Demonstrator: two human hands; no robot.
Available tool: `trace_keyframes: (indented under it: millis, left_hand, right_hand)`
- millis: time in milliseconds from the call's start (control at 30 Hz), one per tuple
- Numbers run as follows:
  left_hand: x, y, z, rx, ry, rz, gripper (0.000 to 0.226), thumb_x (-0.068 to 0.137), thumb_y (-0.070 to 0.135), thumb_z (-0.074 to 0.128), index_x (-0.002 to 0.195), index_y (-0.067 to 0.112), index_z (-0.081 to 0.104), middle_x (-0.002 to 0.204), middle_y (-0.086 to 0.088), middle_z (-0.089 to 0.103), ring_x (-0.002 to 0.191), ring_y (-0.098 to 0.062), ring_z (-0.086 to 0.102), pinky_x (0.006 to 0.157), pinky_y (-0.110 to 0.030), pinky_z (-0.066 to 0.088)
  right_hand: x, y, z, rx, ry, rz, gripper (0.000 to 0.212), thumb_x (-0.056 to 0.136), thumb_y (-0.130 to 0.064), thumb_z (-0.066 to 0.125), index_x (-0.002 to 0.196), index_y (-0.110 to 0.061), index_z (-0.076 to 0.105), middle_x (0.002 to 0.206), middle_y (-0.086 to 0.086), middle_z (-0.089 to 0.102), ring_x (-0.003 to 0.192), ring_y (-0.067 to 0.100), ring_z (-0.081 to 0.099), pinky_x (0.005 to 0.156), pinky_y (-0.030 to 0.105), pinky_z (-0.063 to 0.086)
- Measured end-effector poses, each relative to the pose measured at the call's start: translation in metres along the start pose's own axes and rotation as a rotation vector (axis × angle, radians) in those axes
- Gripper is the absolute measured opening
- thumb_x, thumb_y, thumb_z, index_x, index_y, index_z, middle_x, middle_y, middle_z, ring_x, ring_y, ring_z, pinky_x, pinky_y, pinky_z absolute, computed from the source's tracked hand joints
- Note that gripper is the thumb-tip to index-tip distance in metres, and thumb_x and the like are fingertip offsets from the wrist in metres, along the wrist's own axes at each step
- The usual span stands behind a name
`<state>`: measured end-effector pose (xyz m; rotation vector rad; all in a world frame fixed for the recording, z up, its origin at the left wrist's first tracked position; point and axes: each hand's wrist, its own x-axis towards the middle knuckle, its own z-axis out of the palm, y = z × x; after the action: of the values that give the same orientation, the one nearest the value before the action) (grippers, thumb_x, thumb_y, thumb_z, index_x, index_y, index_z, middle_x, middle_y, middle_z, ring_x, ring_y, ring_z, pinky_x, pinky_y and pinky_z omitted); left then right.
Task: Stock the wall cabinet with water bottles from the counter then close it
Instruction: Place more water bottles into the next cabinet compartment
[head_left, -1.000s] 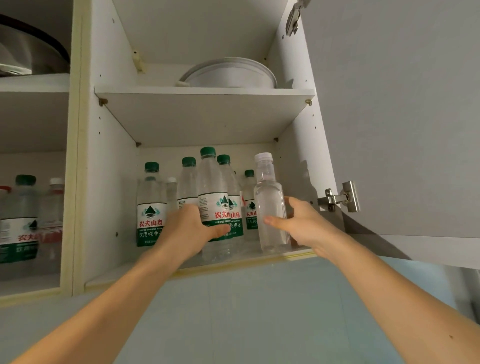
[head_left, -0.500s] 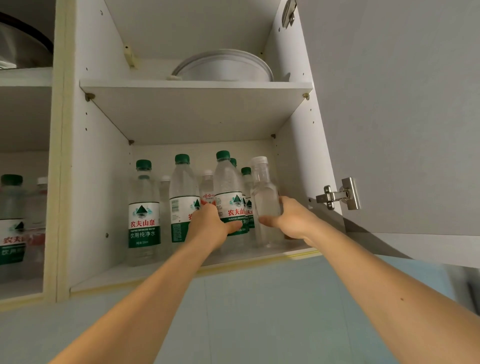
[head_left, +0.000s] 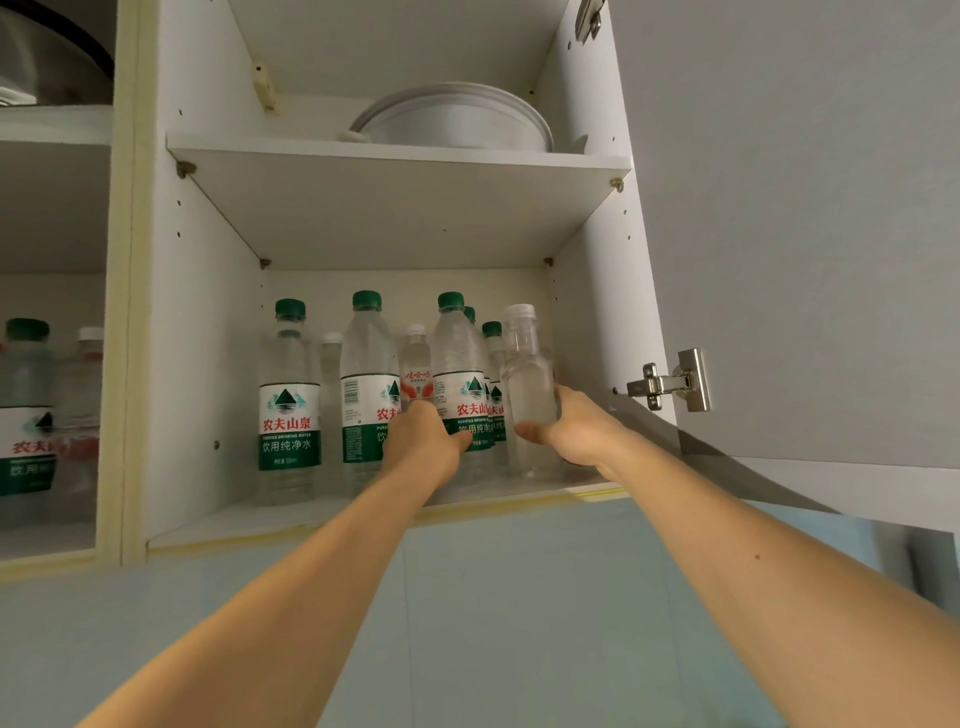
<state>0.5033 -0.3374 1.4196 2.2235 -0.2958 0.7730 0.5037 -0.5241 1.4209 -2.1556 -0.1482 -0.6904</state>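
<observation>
Wall cabinet (head_left: 197, 364) door open. Both bottles pushed deeper onto lower shelf (head_left: 234, 519) since a second ago. Left hand (head_left: 423, 441) clamped on green-label bottle (head_left: 460, 379); right hand (head_left: 576, 434) clamped on clear bottle (head_left: 527, 374). Release next.

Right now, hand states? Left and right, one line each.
Left hand: holding the green-capped bottle, fingers wrapped round its label.
Right hand: holding the white-capped clear bottle, thumb across its front.
</observation>
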Motion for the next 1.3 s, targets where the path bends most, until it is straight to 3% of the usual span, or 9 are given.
trace_keyframes:
  millis: [100,233,467,633,867,967,1100,1200,1300]
  left_hand:
    - [-0.012,-0.001,-0.016,-0.083,0.042,0.035,0.032,0.091,0.036,0.074,0.11,0.013,0.063,0.105,0.004,0.065,0.086,-0.02,0.068,0.065,-0.027,0.049]
    - [-0.034,-0.003,-0.048,-0.222,0.085,0.142,0.031,0.089,0.046,0.073,0.104,0.021,0.064,0.102,0.008,0.068,0.087,-0.013,0.066,0.082,-0.036,0.059]
    - [-0.088,-0.041,-0.1,-0.342,0.239,0.17,0.038,0.097,0.056,0.054,0.096,0.021,0.069,0.092,0.005,0.071,0.087,-0.011,0.067,0.068,-0.022,0.047]
    - [-0.133,-0.091,-0.124,-0.4,0.22,0.118,0.036,0.098,0.055,0.054,0.088,0.024,0.069,0.082,0.007,0.074,0.083,-0.012,0.071,0.081,-0.037,0.06]
    - [-0.229,-0.21,-0.123,-0.381,0.026,0.009,0.036,0.101,0.045,0.055,0.1,0.012,0.069,0.084,0.003,0.072,0.082,-0.012,0.071,0.068,-0.028,0.06]
    - [-0.28,-0.274,-0.11,-0.387,0.011,-0.21,0.033,0.102,0.04,0.056,0.1,0.009,0.069,0.082,0.004,0.072,0.08,-0.012,0.07,0.066,-0.026,0.058]
    - [-0.363,-0.362,-0.09,-0.316,-0.048,-0.469,0.025,0.101,0.039,0.056,0.095,0.018,0.068,0.084,0.004,0.072,0.083,-0.014,0.071,0.069,-0.03,0.059]
    - [-0.425,-0.423,-0.086,-0.147,-0.18,-0.635,0.023,0.101,0.042,0.055,0.101,0.022,0.067,0.095,0.004,0.073,0.09,-0.02,0.07,0.076,-0.036,0.06]
    - [-0.482,-0.468,-0.086,0.044,-0.342,-0.799,0.033,0.099,0.043,0.059,0.114,0.015,0.065,0.104,0.006,0.066,0.097,-0.015,0.065,0.075,-0.023,0.046]
  right_hand:
    - [-0.012,-0.004,0.001,-0.153,0.016,-0.008,0.055,0.092,-0.038,0.072,0.14,-0.02,0.052,0.133,0.006,0.063,0.121,0.029,0.059,0.103,0.042,0.048]
    - [-0.041,-0.018,0.015,-0.242,0.332,-0.135,0.059,0.093,-0.042,0.068,0.143,-0.017,0.047,0.135,0.01,0.052,0.128,0.033,0.049,0.101,0.041,0.045]
    - [-0.114,-0.046,0.066,-0.09,0.405,-0.449,0.03,0.096,-0.025,0.062,0.123,-0.014,0.065,0.122,-0.003,0.054,0.115,0.012,0.039,0.082,0.002,0.028]
    - [-0.179,-0.049,0.119,-0.046,0.42,-0.541,0.018,0.093,-0.015,0.062,0.106,-0.006,0.07,0.112,0.006,0.058,0.112,0.025,0.046,0.093,0.01,0.03]
    - [-0.275,-0.008,0.222,0.141,0.096,-0.32,0.015,0.095,-0.014,0.063,0.108,-0.011,0.07,0.116,0.002,0.061,0.116,0.024,0.049,0.078,0.001,0.036]
    - [-0.321,0.021,0.275,0.177,-0.038,-0.159,0.015,0.095,-0.017,0.063,0.108,-0.018,0.07,0.112,-0.005,0.059,0.116,0.023,0.053,0.077,0.004,0.039]
    - [-0.393,0.058,0.343,0.159,-0.269,0.042,0.012,0.096,-0.02,0.064,0.107,-0.022,0.068,0.112,-0.003,0.061,0.111,0.02,0.059,0.093,0.033,0.05]
    - [-0.446,0.076,0.385,0.121,-0.468,0.177,0.02,0.097,-0.026,0.063,0.115,-0.021,0.068,0.117,-0.003,0.061,0.106,0.012,0.06,0.088,0.022,0.045]
    - [-0.489,0.088,0.415,0.096,-0.613,0.299,0.028,0.096,-0.03,0.062,0.122,-0.021,0.066,0.118,-0.004,0.062,0.1,0.008,0.06,0.085,0.021,0.044]
